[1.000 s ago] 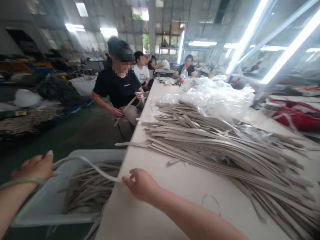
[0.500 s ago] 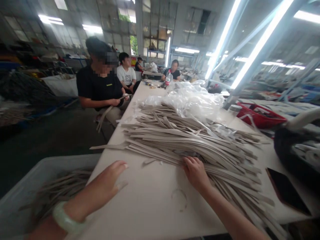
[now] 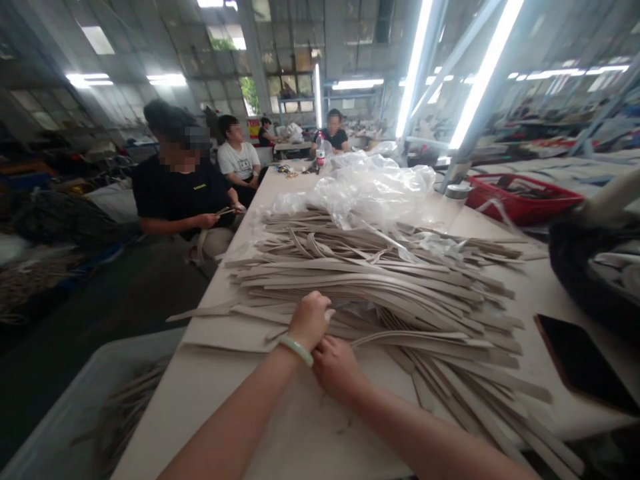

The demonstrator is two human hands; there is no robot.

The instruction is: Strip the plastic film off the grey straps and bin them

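My left hand (image 3: 311,319), with a pale green bangle (image 3: 296,349) on its wrist, is at the front edge of a heap of long grey-beige flat strips (image 3: 360,277). Its fingers are curled, and whatever lies in them is hidden. Just below and touching it, my right hand (image 3: 339,367) is closed on a few of the strips. Their ends stick out to the right, and one strip (image 3: 225,347) lies to the left of the hands over the table. More strips (image 3: 460,387) fan out toward the front right corner.
Crumpled clear plastic (image 3: 370,190) covers the heap's far side. A phone (image 3: 583,363) and a red basket (image 3: 525,200) are on the right. A plastic bin (image 3: 100,387) with strips stands below the table's left edge. A person in black (image 3: 183,193) sits at the left, holding strips.
My left hand has moved right and forward from the table's left side to the strips, its fingers now curled. My right hand has come left and nearer, drawing strips away from the heap.
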